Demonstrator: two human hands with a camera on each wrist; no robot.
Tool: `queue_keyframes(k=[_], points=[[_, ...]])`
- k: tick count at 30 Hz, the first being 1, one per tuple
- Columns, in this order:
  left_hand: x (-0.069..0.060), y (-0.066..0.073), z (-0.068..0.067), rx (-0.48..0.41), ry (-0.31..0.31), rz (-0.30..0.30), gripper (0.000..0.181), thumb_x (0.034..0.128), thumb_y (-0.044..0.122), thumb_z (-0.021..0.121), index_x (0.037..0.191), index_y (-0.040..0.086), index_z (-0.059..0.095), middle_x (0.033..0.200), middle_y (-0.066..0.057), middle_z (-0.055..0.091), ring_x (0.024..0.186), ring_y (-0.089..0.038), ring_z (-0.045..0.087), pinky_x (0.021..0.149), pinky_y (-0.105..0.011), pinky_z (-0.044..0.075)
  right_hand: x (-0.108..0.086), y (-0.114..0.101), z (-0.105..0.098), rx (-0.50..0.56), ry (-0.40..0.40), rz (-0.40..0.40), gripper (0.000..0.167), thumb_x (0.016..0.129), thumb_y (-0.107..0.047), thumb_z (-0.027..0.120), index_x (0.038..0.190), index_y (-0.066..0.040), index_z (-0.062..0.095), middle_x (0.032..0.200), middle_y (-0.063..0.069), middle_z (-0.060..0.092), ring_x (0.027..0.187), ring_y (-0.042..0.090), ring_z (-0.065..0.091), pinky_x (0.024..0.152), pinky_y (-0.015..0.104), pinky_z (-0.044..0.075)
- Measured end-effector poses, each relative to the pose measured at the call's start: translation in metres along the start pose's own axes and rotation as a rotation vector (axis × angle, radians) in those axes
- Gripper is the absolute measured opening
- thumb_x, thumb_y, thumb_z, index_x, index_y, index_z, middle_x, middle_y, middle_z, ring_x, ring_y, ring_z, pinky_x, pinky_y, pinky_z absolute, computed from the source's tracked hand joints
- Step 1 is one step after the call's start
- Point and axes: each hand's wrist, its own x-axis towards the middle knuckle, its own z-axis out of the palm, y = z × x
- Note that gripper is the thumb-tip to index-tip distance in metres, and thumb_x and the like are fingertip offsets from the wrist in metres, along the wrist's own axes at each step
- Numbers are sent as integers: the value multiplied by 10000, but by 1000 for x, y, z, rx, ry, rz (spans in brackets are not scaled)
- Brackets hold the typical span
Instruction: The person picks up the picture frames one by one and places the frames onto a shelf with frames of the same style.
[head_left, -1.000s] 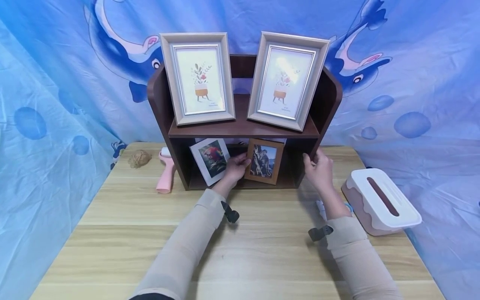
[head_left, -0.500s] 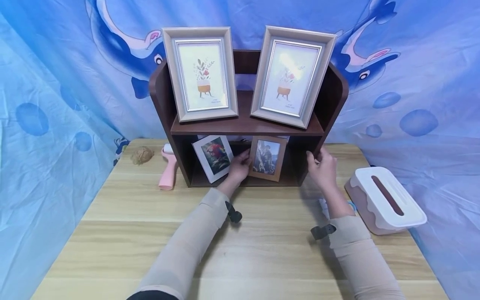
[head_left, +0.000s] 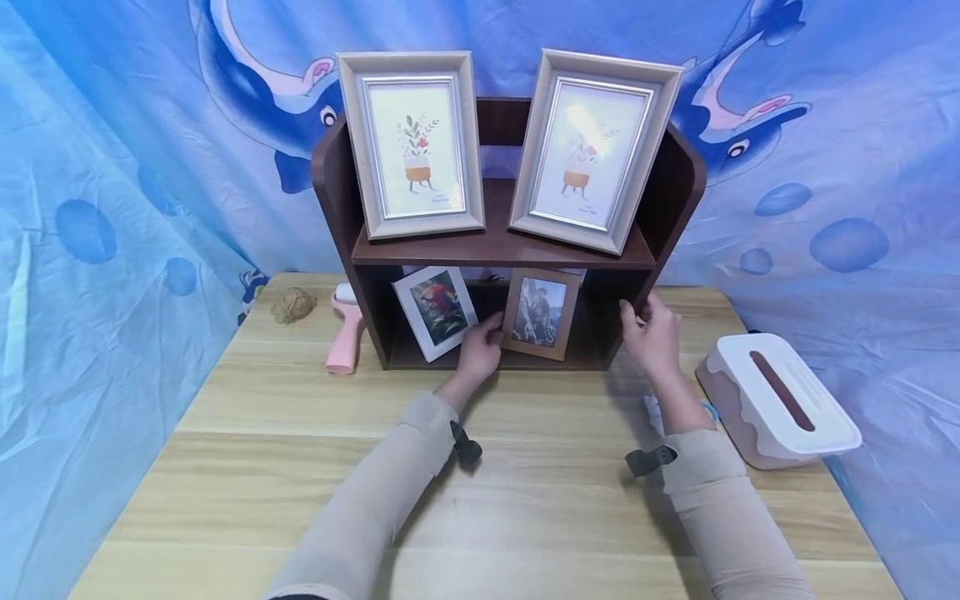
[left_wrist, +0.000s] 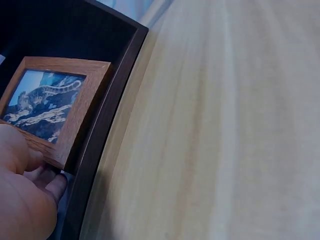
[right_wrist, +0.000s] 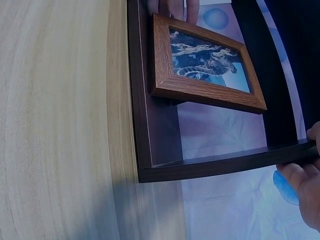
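Observation:
A dark brown two-tier shelf (head_left: 495,250) stands at the back of the table. On its lower tier, a brown wooden photo frame (head_left: 517,337) with an animal picture leans slightly askew. My left hand (head_left: 480,354) pinches the left edge of that frame, thumb in front and fingers beside and behind it; the fingertips are partly hidden. Just left of the hand is a tilted white photo frame (head_left: 416,312) with a parrot picture. My right hand (head_left: 654,342) grips the front edge of the shelf's right side panel (right_wrist: 240,162), thumb inside and fingers outside.
Two large beige photo frames (head_left: 412,225) stand on the upper tier. Left of the shelf lie a pink lint roller (head_left: 345,337) and a twine ball (head_left: 293,306). A tissue box (head_left: 787,400) with white lid is at right; a small white-and-blue item lies partly under the right forearm.
My left hand has drawn slightly toward me along the brown frame's left edge. The right hand keeps its hold on the side panel. The head view has shifted a little.

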Motion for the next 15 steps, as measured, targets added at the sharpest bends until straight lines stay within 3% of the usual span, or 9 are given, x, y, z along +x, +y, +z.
queue_keyframes(k=[8,15], points=[[-11,8,-5,-71,-1,-36,406,968,-16,600,1371,-55,581,1308,-213,650,1215,-328,625,1045,-337,501,1,2,-1,-18,-1,16,120,934,-28,657,964,88,654,945,278,730,896,402,730,695,-12,389],[-19,16,-20,-126,-37,-29,402,982,-9,596,1379,-68,563,1343,-242,617,1233,-352,610,1058,-351,492,3,6,1,-15,7,4,111,931,-23,665,954,85,657,936,277,730,892,405,730,712,-24,386]])
